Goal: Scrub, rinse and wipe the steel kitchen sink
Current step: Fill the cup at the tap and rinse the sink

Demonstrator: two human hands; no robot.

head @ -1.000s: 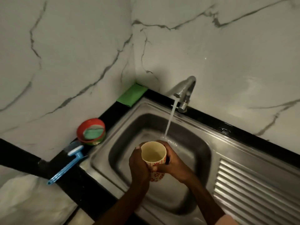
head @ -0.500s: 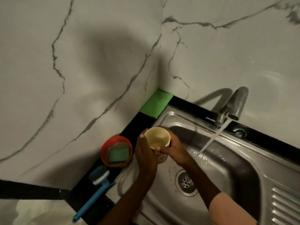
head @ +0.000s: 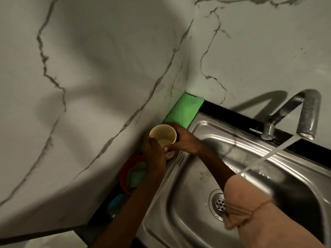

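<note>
- Both hands clasp a cream cup (head: 162, 134) over the black bench (head: 232, 114) at the steel sink's (head: 206, 129) back left corner: left hand (head: 155, 154) wraps its near side, right hand (head: 186, 140) its far side
- Cup upright, mouth open upward
- Tap (head: 304, 119) runs a stream (head: 259, 161) into the basin, near the drain (head: 217, 204)
- Green cloth (head: 182, 110) lies in the wall corner just behind the cup
- Red dish (head: 131, 172) holding a green scrub pad (head: 137, 173) sits below the left wrist

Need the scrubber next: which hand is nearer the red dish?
Left. The left hand on the cup is right over the red dish, covering its edge; the right hand holds the cup's far side, nearer the sink.
</note>
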